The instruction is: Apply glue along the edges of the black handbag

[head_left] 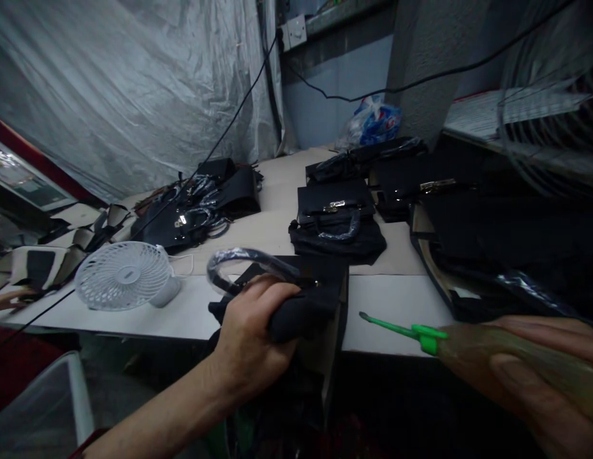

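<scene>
At the near edge of the bench (396, 306), just left of its middle, a black handbag (325, 280) stands upright, half over the rim, with its plastic-wrapped handle (243, 258) arching up to the left. The left hand (248, 338) is clenched over the bag's top edge, fingers curled down the far side and thumb on the near side. The right hand (530, 376) comes in from the lower right, wrapped around a translucent squeeze bottle (492, 347). The bottle lies nearly level, its long axis running right to left. Its green nozzle (396, 329) points at the bag's right side, and the tip is near that side but apart from it, over the bench's front edge. So the bag lies to the left of the nozzle, a little higher than the tip. A small white fan (124, 275) sits toward the bench's left end, and more black handbags (335, 220) lie along the far side.
</scene>
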`<state>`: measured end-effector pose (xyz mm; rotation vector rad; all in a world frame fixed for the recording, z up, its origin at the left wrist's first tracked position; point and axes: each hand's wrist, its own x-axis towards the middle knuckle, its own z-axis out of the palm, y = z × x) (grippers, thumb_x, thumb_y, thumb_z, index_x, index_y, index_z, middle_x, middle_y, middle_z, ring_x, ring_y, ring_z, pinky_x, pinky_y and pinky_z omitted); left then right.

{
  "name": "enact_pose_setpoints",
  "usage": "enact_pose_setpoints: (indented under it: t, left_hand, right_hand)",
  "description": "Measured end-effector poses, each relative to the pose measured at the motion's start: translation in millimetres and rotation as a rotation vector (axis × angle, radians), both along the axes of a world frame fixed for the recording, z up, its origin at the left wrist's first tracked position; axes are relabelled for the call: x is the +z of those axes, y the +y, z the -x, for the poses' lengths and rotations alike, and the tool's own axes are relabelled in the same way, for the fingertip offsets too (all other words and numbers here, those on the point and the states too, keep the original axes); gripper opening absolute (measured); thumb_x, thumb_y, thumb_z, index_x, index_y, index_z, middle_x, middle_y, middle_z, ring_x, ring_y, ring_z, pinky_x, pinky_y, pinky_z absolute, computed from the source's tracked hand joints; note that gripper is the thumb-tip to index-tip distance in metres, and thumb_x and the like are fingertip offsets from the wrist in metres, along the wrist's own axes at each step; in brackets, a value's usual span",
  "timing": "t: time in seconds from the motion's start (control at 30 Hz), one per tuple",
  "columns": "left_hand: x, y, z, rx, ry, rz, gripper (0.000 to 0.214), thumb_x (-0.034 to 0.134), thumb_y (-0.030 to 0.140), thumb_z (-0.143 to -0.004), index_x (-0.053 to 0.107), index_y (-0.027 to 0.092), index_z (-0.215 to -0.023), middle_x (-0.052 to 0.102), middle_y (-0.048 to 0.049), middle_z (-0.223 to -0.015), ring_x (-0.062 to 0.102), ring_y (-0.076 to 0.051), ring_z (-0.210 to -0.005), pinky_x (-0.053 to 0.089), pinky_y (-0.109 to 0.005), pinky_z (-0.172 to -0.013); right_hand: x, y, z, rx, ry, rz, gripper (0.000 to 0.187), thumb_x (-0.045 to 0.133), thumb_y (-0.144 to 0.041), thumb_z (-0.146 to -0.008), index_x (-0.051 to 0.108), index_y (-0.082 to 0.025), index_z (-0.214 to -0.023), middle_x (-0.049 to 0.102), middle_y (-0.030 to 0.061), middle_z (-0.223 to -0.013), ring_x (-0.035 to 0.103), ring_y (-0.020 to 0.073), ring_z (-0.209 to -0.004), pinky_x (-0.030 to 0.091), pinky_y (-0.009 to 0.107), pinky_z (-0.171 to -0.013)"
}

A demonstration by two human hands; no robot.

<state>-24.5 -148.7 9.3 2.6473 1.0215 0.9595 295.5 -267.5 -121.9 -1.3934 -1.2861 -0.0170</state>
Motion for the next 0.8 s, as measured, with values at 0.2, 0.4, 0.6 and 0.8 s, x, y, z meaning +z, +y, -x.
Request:
enact_pose_setpoints:
  t: [0.2, 0.4, 0.6, 0.8]
  left_hand:
    - [-14.0, -15.3, -0.8, 0.04, -0.078, 0.107, 0.039, 0.062, 0.007, -0.063, 0.065, 0.022, -0.099, 0.07, -0.0025, -0.1, 0.066, -0.021, -0.094, 0.056, -0.034, -0.083]
    - [-16.2, -16.2, 0.3, 0.043, -0.065, 0.087, 0.041, 0.061, 0.007, -0.061, 0.065, 0.023, -0.099, 0.069, -0.0032, -0.099, 0.065, -0.022, -0.094, 0.057, -0.037, -0.082]
    - [-25.6, -17.7, 0.5, 0.04, -0.04, 0.032, 0.042, 0.063, 0.01, -0.062, 0.065, 0.023, -0.102, 0.069, -0.0033, -0.098, 0.067, -0.022, -0.092, 0.058, -0.036, -0.08]
    - [-33.2, -19.0, 2.7, 0.038, -0.007, -0.021, 0.039, 0.064, 0.012, -0.063, 0.066, 0.023, -0.101, 0.07, -0.0039, -0.096, 0.068, -0.023, -0.089, 0.06, -0.038, -0.079]
  right_hand:
    - [28.4, 12.6, 42.3, 0.013, 0.025, 0.118, 0.022, 0.065, -0.043, -0.092, 0.066, -0.031, -0.11, 0.065, 0.0047, -0.109, 0.064, 0.0304, -0.094, 0.051, 0.044, -0.075]
    - [23.3, 34.1, 45.5, 0.185, -0.191, 0.103, 0.018, 0.06, -0.037, -0.098, 0.06, -0.025, -0.111, 0.064, 0.0042, -0.1, 0.065, 0.0212, -0.085, 0.053, 0.033, -0.071]
    - [11.6, 37.6, 45.1, 0.169, -0.243, 0.096, 0.019, 0.058, -0.035, -0.099, 0.058, -0.022, -0.113, 0.062, 0.0044, -0.102, 0.064, 0.0187, -0.089, 0.052, 0.03, -0.076]
    - [9.8, 42.6, 44.5, 0.288, -0.167, 0.135, 0.011, 0.059, -0.027, -0.099, 0.058, -0.023, -0.109, 0.062, 0.0024, -0.099, 0.063, 0.0159, -0.088, 0.051, 0.026, -0.074]
